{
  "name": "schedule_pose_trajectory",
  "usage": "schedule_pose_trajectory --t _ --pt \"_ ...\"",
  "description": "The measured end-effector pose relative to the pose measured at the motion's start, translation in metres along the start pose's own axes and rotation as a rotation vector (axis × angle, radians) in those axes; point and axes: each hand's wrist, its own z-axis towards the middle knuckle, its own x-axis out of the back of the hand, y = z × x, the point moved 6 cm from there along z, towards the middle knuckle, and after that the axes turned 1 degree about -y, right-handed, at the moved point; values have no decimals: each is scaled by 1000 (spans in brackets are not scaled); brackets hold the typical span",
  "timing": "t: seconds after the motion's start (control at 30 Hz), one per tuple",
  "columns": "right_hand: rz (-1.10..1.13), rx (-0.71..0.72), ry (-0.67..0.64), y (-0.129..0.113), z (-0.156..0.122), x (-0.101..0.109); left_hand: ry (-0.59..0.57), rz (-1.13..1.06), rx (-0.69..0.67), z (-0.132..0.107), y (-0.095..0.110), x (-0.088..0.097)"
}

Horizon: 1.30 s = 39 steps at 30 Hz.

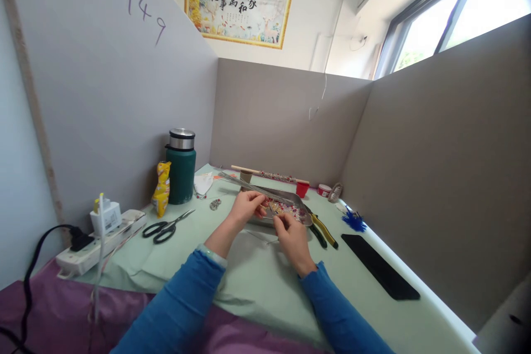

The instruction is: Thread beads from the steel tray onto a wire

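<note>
My left hand (248, 206) is closed in a pinch over the near left part of a metal tray (307, 221). Close to it on the right, my right hand (291, 237) also pinches at the tray's near edge. What sits between the fingertips is too small to make out; a thin wire (258, 239) shows just below the hands. Red, clear and gold beads (286, 207) fill the tray. Across its far left side lies a bundle of thin metal wires (240, 181). Yellow-and-black pliers (326, 232) rest against the tray's right side.
Black-handled scissors (165, 229), a green flask (181, 171), a yellow packet (161, 188) and a power strip (102, 243) stand left. At the back a beaded stick (274, 176) spans two cups. A blue tinsel piece (354, 220) and black strip (379, 265) lie right.
</note>
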Motion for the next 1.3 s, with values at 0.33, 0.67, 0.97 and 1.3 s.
schedule_pose_trajectory --t 0.33,0.67,0.97,1.3 --pt "-66 35 20 0 1 0 -7 68 -29 4 -3 -1" --pt "-247 90 15 1 -1 -2 35 478 -176 0 2 -1" --pt "-595 203 -55 -1 -4 -12 60 879 -313 -1 4 -3" --pt "-817 289 -117 -7 -8 -23 41 1214 -335 -8 5 -10"
